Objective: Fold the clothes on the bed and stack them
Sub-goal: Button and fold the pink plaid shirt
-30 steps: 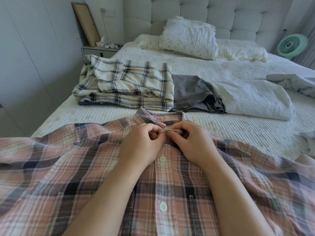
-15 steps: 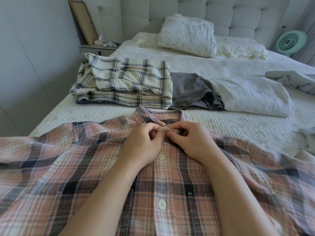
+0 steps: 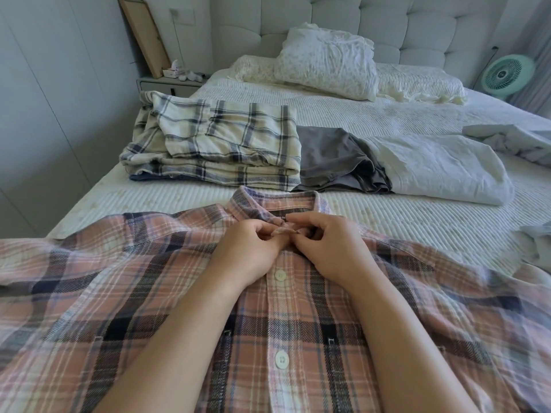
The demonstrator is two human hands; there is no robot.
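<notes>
Spread flat across the near bed (image 3: 387, 222): pink plaid shirt (image 3: 149, 293), front up, two white buttons (image 3: 280, 275) fastened on the placket just below the hands. Left hand (image 3: 247, 254) and right hand (image 3: 334, 251) side by side at the collar (image 3: 268, 204), knuckles nearly touching. Both grips closed, fingers curled, pinching the small tab of fabric at the top of the placket between them; top button itself hidden under the fingertips. Forearms lying over the shirt front.

Just beyond the grips and to their left: stack of folded cream plaid clothes (image 3: 220, 144), resting on the bed. Straight beyond: grey garment (image 3: 334, 159), loosely bunched, touching the stack's right edge. Beyond and to the right: white folded cloth (image 3: 441, 171), overlapping the grey garment. Further right: crumpled pale garments (image 3: 512, 141) at the frame edge.

Far beyond: floral pillow (image 3: 325, 64) against the tufted headboard (image 3: 387, 22). Far left: nightstand (image 3: 167, 83) with a leaning wooden frame (image 3: 143, 34). Far right: green fan (image 3: 507, 74).
</notes>
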